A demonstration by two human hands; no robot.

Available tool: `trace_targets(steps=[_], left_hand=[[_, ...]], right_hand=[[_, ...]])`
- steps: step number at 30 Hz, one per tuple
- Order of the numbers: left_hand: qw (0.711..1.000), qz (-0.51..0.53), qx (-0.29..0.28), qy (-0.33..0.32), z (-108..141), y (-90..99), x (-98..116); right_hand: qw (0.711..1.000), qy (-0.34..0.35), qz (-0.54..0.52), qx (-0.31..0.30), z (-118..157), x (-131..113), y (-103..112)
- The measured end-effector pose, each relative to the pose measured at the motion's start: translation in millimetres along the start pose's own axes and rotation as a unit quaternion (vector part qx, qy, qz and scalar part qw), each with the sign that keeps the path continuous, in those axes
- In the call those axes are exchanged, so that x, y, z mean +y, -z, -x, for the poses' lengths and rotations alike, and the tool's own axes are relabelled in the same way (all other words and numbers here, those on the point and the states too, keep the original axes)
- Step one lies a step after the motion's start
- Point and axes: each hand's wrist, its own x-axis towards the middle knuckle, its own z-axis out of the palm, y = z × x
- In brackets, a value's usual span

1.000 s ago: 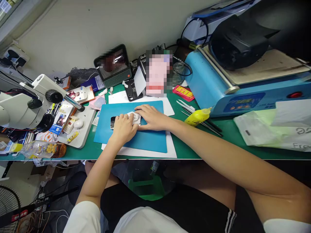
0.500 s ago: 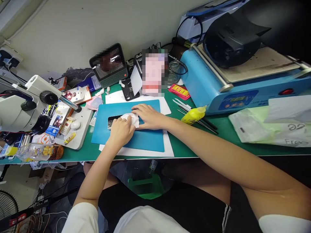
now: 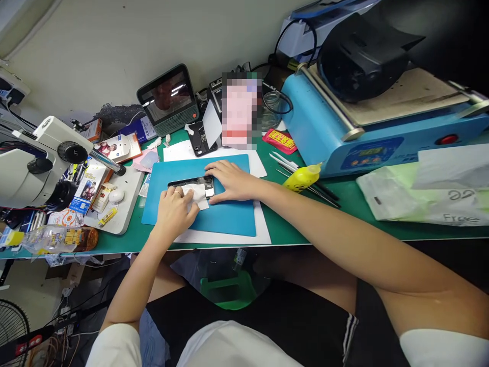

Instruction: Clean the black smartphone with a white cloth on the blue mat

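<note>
A phone lies flat on the blue mat, its internal parts showing at the right end. My left hand is closed on a white tissue and presses it against the left and middle of the phone. The tissue and my fingers cover much of the phone. At its right end, my right hand holds the phone steady between thumb and fingers. White paper sticks out from under the mat.
A microscope and a drink bottle are on the left. Behind the mat stand a smart display and a black phone shell. To the right are a yellow bottle, tweezers-like tools and a blue machine.
My left hand has slid the tissue leftward along the phone, uncovering its right end. My right hand stays at that end. The whole view has shifted slightly.
</note>
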Motion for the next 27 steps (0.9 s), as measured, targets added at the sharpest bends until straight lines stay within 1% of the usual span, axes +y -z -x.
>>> trace_targets(steps=[2,3,5,8,11,16,18,20,22,27], left_hand=[[0.998,0.03,0.057,-0.014,-5.3,-6.8,0.5],[0.996,0.046,0.072,-0.018,-8.9,-10.8,2.1],[0.994,0.072,0.084,-0.015,-16.3,-18.4,6.4],[0.993,0.091,0.081,0.008,-27.0,-24.9,11.6],[0.992,0.109,0.061,0.021,-36.6,-22.1,12.0],[0.992,0.097,0.063,0.043,-46.5,-5.0,12.9],[0.994,0.103,0.025,0.033,-48.1,1.7,16.1],[0.994,0.101,-0.036,0.021,-49.7,7.5,18.1],[0.993,0.076,-0.087,0.023,-51.3,12.7,16.2],[0.987,0.043,-0.15,0.04,-52.3,22.0,-5.0]], right_hand=[[1.0,-0.003,-0.002,-0.001,0.0,-0.5,0.0],[1.0,-0.004,-0.002,-0.001,0.0,-0.5,-0.2],[1.0,-0.005,-0.001,0.0,0.0,0.1,-0.4],[1.0,-0.001,-0.001,0.003,0.6,0.9,-0.4],[1.0,0.0,0.0,0.004,1.1,0.2,0.4],[1.0,-0.008,-0.001,0.001,0.9,-2.7,1.7],[1.0,-0.012,-0.001,-0.003,1.0,-3.3,2.0],[1.0,-0.013,-0.001,-0.006,1.2,-3.2,2.1],[1.0,-0.011,-0.001,-0.006,1.3,-2.6,2.2],[1.0,-0.009,-0.003,-0.011,0.8,-0.4,2.5]])
